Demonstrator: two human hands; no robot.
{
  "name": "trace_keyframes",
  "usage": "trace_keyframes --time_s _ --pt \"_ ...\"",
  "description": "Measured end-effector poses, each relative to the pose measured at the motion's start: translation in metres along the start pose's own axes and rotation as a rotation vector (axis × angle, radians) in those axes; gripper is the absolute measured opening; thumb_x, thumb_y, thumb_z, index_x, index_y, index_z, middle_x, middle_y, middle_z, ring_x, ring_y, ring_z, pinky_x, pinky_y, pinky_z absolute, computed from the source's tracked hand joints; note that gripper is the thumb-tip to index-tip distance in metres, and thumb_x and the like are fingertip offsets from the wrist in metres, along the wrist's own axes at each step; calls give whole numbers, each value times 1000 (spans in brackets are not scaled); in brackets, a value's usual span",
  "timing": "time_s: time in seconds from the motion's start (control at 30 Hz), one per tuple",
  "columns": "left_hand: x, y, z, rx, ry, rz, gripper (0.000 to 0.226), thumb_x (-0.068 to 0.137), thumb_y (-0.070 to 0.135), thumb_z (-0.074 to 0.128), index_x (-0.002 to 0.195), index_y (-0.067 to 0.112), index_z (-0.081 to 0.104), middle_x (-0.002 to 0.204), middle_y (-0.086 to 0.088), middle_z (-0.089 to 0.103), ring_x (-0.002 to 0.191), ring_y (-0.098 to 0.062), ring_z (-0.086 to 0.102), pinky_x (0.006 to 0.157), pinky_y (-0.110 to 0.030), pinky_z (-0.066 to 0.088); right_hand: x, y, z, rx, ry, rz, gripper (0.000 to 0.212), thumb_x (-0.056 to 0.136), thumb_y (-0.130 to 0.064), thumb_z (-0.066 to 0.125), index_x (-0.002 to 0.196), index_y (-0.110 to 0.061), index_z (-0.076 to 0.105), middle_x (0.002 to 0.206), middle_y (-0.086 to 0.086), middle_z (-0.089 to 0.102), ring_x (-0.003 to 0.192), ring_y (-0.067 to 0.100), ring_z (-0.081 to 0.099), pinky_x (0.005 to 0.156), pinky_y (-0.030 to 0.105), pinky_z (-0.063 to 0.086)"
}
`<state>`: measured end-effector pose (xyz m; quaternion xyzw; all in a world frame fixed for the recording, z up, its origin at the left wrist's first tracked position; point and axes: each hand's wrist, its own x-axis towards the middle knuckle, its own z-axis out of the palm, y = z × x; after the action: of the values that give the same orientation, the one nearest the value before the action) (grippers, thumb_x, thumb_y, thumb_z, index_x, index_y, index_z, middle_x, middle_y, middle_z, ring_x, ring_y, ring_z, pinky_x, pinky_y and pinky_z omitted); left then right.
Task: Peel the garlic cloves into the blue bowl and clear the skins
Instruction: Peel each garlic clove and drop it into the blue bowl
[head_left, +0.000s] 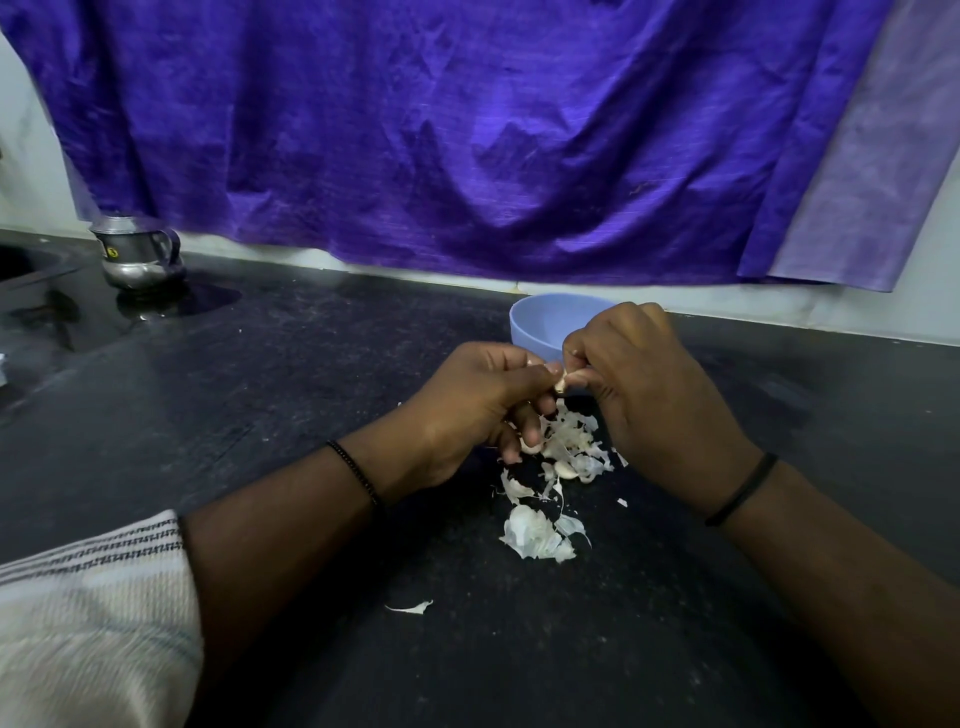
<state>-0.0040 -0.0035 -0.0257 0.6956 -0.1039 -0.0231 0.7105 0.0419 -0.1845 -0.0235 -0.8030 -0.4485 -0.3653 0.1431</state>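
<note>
Both hands are up over the desk (311, 395) working one garlic clove (560, 383): left hand (478, 410) pinching it, right hand (644, 384) picking at its papery skin with fingertips. The clove looks tiny, light and probably slick once bare, so I'd hold it at the ends. The blue bowl (540, 322) sits just beyond the hands, nearly touching. The skins (540, 532) are piled right under and nearer than the hands; they look flimsy enough to scatter. Plenty of open desk left and right; the steel jug (137, 252) is far off left.

A small yellow sticker is showing on the steel jug (136, 253). Its mark is too blurred to read.
</note>
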Motion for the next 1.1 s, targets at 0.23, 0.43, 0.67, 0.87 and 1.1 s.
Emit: trace_keyframes --time_s 0.23,0.43,0.67,0.87,1.1 --pt "1 1 0 -121 -70 -83 21 101 18 53 89 2 58 66 -4 53 48 -14 51 35 -21 39 1 -2 -1 -13 16 -27 10 91 -5 58 98 -13 60 93 2 52 85 26 47 74 39 39" --pt "0 1 3 -184 -68 -121 25 103 18 48 83 6 55 62 -2 50 47 -14 50 35 -21 39 2 -2 1 -43 -6 -46 17 88 -2 61 99 -15 60 95 1 54 87 27 49 76 39 39" --pt "1 -3 6 110 286 226 17 98 10 58 84 1 62 57 -3 55 37 -10 48 36 -22 39 -5 -11 1 423 139 347 9 93 -18 65 100 -15 59 90 -10 57 82 5 52 75 10 37" --pt "1 -11 8 153 356 314 11 94 9 65 88 2 71 53 2 61 41 -11 51 40 -23 43 -6 -20 3 676 164 666 10 83 -26 78 87 -17 74 79 -5 74 71 6 67 67 18 53" --pt "1 -13 12 138 344 310 9 91 9 68 92 2 75 64 0 67 48 -16 57 41 -24 43 -6 -24 2 767 152 751 9 84 -13 78 80 -21 75 77 -2 76 71 15 72 70 32 60"
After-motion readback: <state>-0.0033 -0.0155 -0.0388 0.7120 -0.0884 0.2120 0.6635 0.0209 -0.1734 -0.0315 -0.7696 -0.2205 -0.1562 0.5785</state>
